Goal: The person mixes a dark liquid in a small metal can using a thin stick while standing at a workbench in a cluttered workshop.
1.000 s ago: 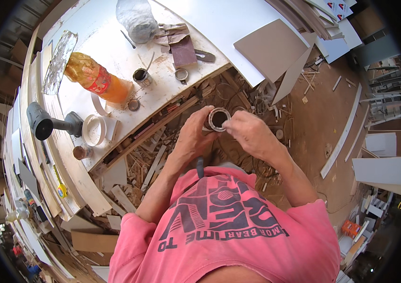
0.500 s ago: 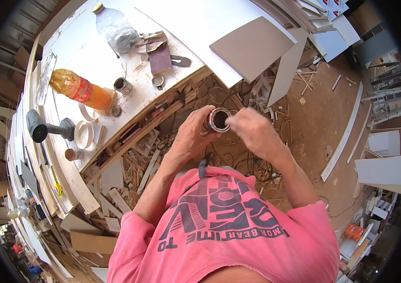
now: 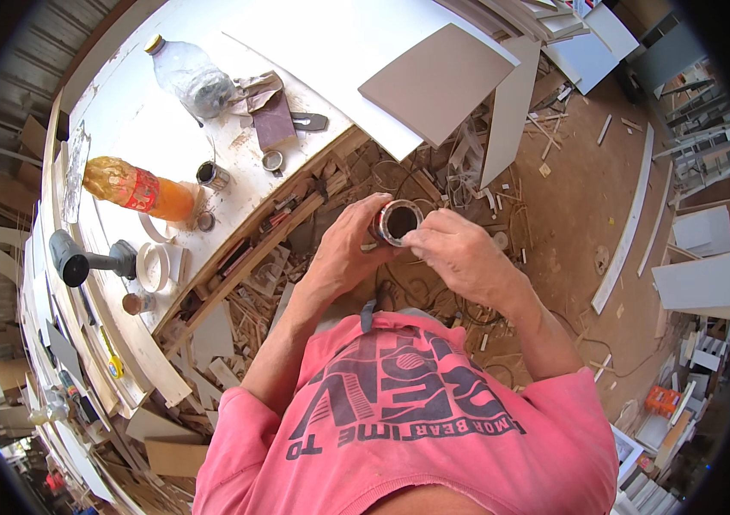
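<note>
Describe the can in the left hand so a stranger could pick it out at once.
Start at the white-topped workbench, upper left, and look past its near edge. The left hand wraps the can, open mouth up, with the right hand at its rim. Unlike the other can, standing on the workbench, this one is held.

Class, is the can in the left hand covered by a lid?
No, the can is open at the top, showing its dark inside.

Bench [image 3: 137, 120] blocks front-left of left hand [image 3: 352, 240]; right side free.
</note>
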Tool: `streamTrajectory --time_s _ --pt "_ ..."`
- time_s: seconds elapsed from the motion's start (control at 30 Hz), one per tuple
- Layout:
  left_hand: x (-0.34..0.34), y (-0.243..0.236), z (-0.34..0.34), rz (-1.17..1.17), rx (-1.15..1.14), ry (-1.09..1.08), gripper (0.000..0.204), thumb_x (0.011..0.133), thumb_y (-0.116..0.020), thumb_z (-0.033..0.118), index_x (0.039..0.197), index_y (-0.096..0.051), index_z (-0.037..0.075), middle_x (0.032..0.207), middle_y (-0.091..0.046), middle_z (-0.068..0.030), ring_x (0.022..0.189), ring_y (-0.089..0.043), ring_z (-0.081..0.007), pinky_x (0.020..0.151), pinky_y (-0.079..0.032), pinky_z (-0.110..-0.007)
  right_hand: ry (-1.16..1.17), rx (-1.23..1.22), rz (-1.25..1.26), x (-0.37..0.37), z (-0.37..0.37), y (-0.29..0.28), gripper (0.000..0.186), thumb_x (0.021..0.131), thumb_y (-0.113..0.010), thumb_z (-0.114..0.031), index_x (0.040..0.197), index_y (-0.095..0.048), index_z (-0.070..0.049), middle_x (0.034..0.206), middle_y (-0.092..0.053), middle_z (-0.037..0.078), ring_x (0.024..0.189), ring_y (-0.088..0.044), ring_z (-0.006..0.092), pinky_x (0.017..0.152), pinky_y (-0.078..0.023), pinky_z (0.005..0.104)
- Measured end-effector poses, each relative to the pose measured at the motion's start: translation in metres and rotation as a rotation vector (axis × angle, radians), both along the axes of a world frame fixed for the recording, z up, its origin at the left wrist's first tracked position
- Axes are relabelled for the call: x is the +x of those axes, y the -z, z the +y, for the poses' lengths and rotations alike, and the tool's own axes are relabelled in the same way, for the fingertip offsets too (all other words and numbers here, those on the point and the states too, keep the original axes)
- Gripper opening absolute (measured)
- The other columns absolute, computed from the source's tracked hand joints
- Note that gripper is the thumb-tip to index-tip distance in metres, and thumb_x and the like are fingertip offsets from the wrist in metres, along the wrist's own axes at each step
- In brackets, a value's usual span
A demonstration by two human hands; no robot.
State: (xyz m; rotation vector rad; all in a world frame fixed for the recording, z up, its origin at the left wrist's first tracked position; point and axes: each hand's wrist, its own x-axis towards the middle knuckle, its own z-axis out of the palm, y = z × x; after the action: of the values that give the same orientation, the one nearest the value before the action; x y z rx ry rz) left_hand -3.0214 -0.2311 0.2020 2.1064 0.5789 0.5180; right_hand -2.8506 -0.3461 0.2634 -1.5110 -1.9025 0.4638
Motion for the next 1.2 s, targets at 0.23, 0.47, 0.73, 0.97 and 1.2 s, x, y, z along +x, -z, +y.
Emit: streamTrajectory --time_s 0.23,0.47,0.73,0.97,1.2 --pt "-0.025 -0.013 0.017 0.041 -0.055 0.075 0.069 0.073 -0.078 0.017 0.133 -0.046 0.008 0.127 -0.054 -0.0128 0.119 -0.053 -0.0286 0.101 -0.042 -0.037 0.046 0.049 -0.147 -0.014 0.011 -0.003 0.017 0.080 -0.057 -0.001 0.096 -0.062 0.000 0.086 -0.057 0.014 0.087 -0.056 0.0309 0.077 -0.048 0.0395" --pt "-0.069 -0.013 0.047 -0.042 -0.424 0.191 0.069 0.075 -0.079 0.021 0.133 -0.046 0.005 0.118 -0.054 -0.0099 0.106 -0.055 -0.0220 0.093 -0.044 -0.033 0.117 0.100 -0.032 -0.057 0.035 -0.002 0.014 0.082 -0.057 -0.001 0.096 -0.061 0.002 0.087 -0.058 0.014 0.086 -0.058 0.0322 0.075 -0.048 0.0397" --pt "-0.124 -0.003 0.070 -0.338 -0.948 0.207 0.072 0.078 -0.077 0.019 0.138 -0.040 0.005 0.127 -0.049 -0.0057 0.117 -0.047 -0.0147 0.101 -0.038 -0.029 0.234 0.159 0.015 -0.122 0.063 -0.013 0.019 0.082 -0.063 -0.001 0.101 -0.062 0.001 0.086 -0.057 0.013 0.078 -0.060 0.0313 0.070 -0.050 0.0389" --pt "-0.142 0.000 0.087 -0.581 -1.079 0.146 0.051 0.094 -0.057 0.032 0.134 -0.042 0.003 0.119 -0.053 -0.0061 0.102 -0.053 -0.0113 0.085 -0.047 -0.027 0.269 0.231 -0.147 -0.156 0.090 -0.018 0.017 0.082 -0.063 -0.002 0.099 -0.061 0.002 0.086 -0.055 0.012 0.082 -0.058 0.0296 0.072 -0.050 0.0372" --pt "-0.141 0.010 0.097 -0.687 -0.994 -0.047 0.040 0.105 -0.032 0.036 0.115 -0.052 0.003 0.101 -0.059 -0.0066 0.090 -0.057 -0.0120 0.081 -0.048 -0.026 0.100 0.025 0.055 -0.186 0.102 -0.025 0.008 0.084 -0.061 -0.005 0.091 -0.061 0.000 0.085 -0.055 0.012 0.080 -0.058 0.0290 0.073 -0.049 0.0372"
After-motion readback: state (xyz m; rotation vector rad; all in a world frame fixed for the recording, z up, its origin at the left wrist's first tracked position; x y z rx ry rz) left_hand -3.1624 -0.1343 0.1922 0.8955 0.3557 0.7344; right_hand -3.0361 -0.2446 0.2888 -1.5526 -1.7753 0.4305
